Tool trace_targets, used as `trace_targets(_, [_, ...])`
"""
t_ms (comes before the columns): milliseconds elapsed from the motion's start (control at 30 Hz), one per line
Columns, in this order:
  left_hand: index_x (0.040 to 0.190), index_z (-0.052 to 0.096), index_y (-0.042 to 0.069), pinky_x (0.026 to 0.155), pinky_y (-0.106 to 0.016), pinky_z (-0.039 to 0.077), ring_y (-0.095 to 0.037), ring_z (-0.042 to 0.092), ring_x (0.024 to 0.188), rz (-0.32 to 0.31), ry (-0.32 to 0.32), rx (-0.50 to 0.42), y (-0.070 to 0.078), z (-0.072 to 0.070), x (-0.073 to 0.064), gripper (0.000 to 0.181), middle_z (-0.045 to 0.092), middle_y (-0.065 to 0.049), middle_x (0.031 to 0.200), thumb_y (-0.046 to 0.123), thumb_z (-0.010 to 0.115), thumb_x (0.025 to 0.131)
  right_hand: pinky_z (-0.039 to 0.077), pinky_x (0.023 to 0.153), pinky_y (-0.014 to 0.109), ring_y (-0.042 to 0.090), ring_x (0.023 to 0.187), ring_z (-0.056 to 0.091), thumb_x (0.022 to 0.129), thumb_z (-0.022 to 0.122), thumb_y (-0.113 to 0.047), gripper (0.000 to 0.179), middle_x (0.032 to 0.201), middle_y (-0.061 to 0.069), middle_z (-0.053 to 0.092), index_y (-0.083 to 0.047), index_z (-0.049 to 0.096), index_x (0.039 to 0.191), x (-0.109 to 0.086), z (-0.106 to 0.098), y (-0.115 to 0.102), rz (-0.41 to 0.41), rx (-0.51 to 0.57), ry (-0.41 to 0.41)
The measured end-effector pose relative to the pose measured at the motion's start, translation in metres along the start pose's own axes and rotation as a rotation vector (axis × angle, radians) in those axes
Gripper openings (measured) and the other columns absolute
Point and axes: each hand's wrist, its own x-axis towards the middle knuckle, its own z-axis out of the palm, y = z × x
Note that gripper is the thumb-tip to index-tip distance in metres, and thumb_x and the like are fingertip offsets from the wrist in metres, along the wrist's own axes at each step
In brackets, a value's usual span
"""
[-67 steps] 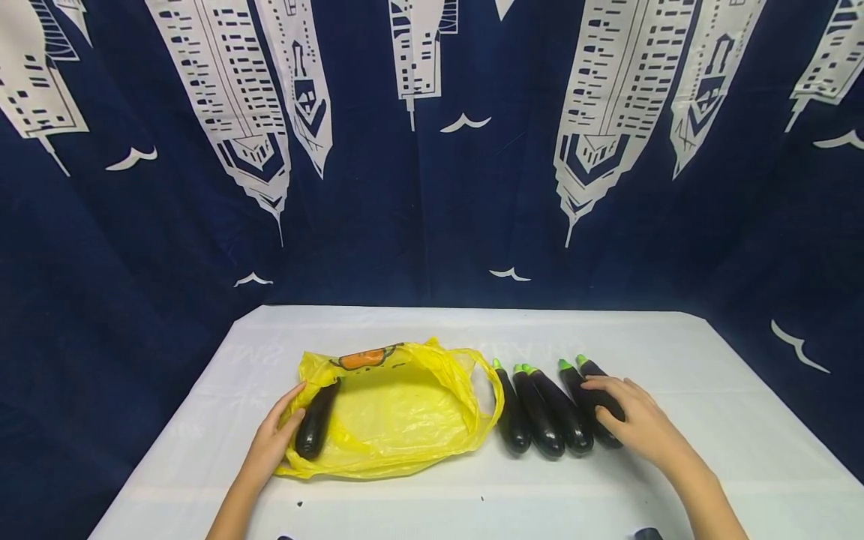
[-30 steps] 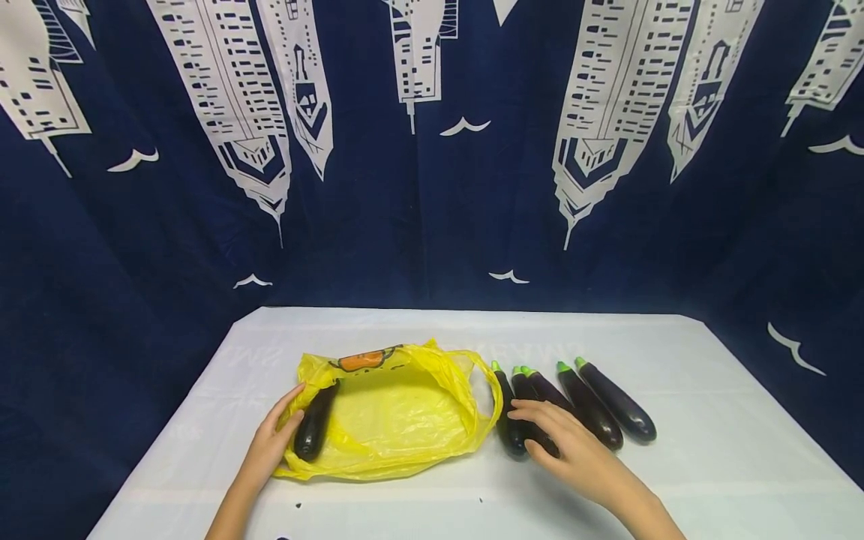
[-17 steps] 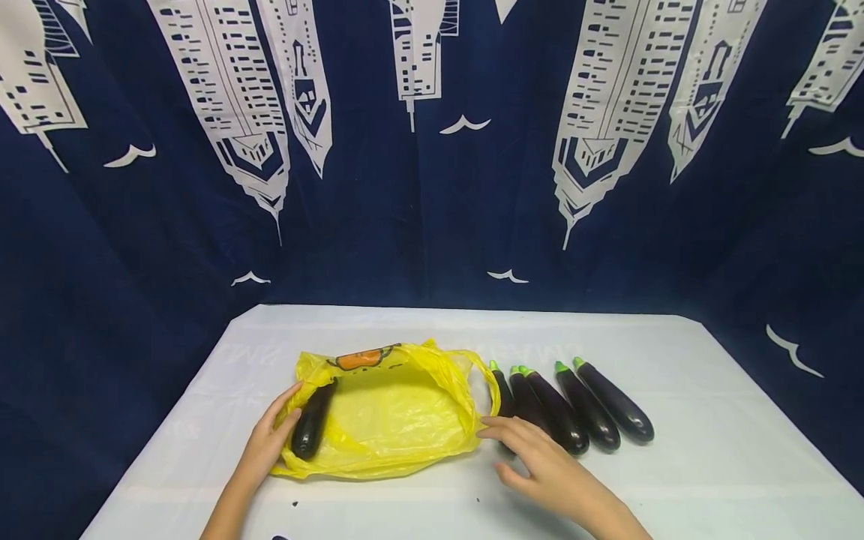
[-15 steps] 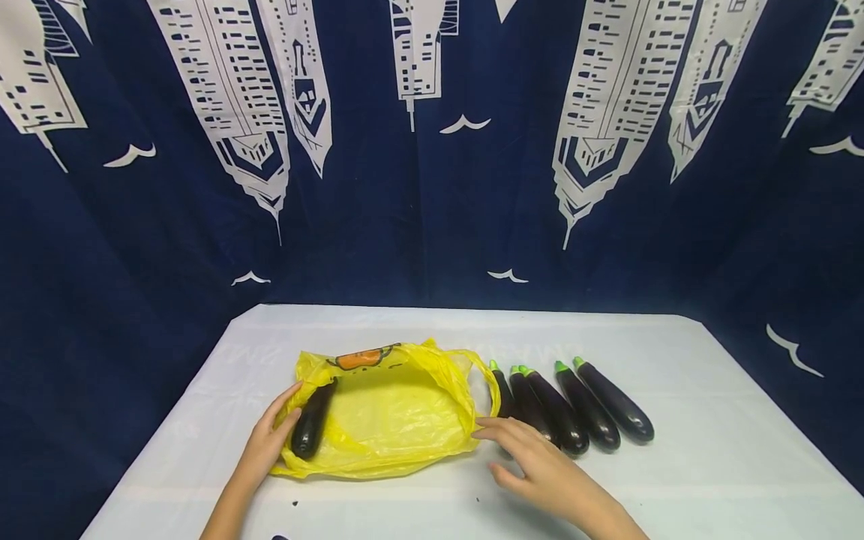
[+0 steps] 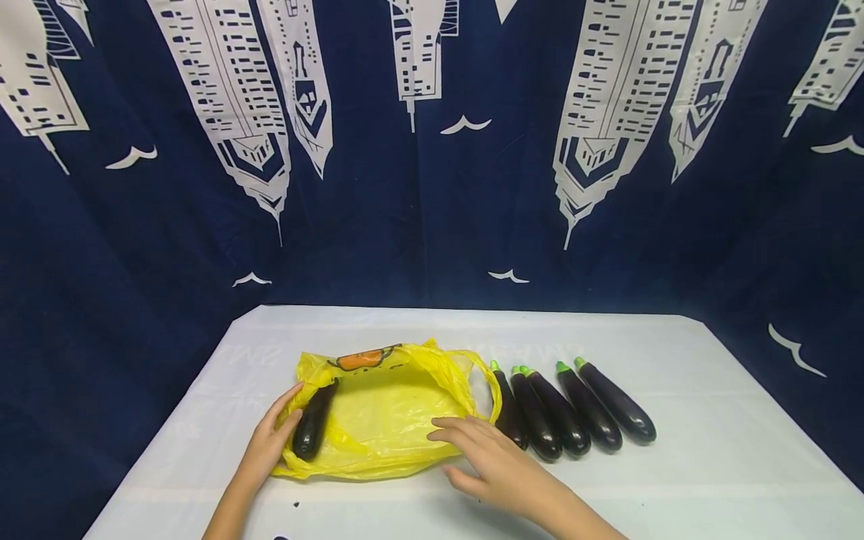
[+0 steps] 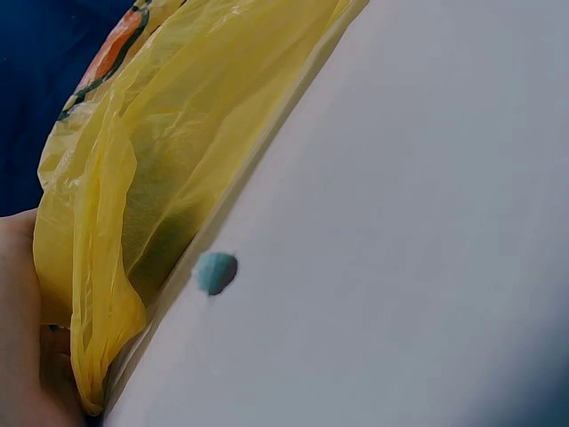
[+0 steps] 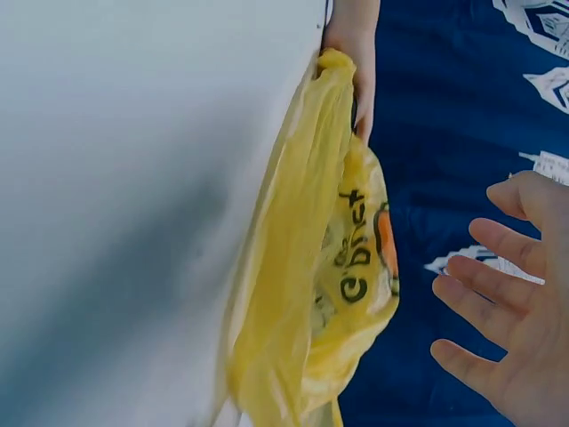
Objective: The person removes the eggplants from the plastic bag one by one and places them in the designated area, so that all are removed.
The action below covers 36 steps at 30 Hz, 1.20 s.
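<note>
While the right hand (image 5: 496, 465) hovers low over the near edge of the yellow plastic bag (image 5: 388, 412), its fingers (image 7: 498, 311) spread and holding nothing, the left hand (image 5: 270, 442) rests against the bag's left end, fingers laid straight along the eggplant in the bag (image 5: 313, 426) without curling round it. The bag lies flat on the white worktop (image 5: 709, 465), its mouth slack. Just beyond the right hand, five more eggplants (image 5: 563, 412) lie side by side, green stems pointing away. To my eye the thin plastic could slide or collapse shut if either hand nudges it, and the glossy eggplant could roll out. Behind hangs a dark blue curtain (image 5: 432, 187).
</note>
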Motion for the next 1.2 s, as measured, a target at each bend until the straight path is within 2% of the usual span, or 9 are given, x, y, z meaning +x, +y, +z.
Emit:
trace_targets(567, [0.139, 0.036, 0.020, 0.104, -0.066, 0.015, -0.039, 0.018, 0.137, 0.004, 0.005, 0.019, 0.000, 0.000, -0.001, 0.049, 0.028, -0.012, 0.148, 0.037, 0.044, 0.095, 0.036, 0.107, 0.038, 0.015, 0.122, 0.048, 0.090, 0.050, -0.027, 0.034, 0.133, -0.002, 0.049, -0.018, 0.052, 0.123, 0.055, 0.017, -0.025, -0.003, 0.037, -0.148])
trace_targets(900, [0.139, 0.036, 0.020, 0.104, -0.066, 0.015, -0.038, 0.018, 0.137, 0.018, 0.008, -0.001, 0.000, 0.000, 0.000, 0.048, 0.028, -0.012, 0.148, 0.036, 0.044, 0.095, 0.041, 0.102, 0.034, 0.015, 0.119, 0.050, 0.091, 0.050, -0.026, 0.034, 0.130, 0.000, 0.052, -0.016, 0.052, 0.123, 0.084, 0.040, -0.037, -0.062, 0.030, -0.100])
trace_targets(1200, [0.138, 0.037, 0.019, 0.103, -0.066, 0.018, -0.038, 0.022, 0.136, 0.034, 0.007, 0.010, 0.002, 0.000, -0.002, 0.046, 0.030, -0.013, 0.147, 0.034, 0.044, 0.095, 0.042, 0.101, 0.030, 0.013, 0.119, 0.050, 0.091, 0.049, -0.028, 0.038, 0.128, -0.002, 0.053, -0.015, 0.050, 0.127, 0.106, 0.063, -0.046, -0.067, 0.022, -0.110])
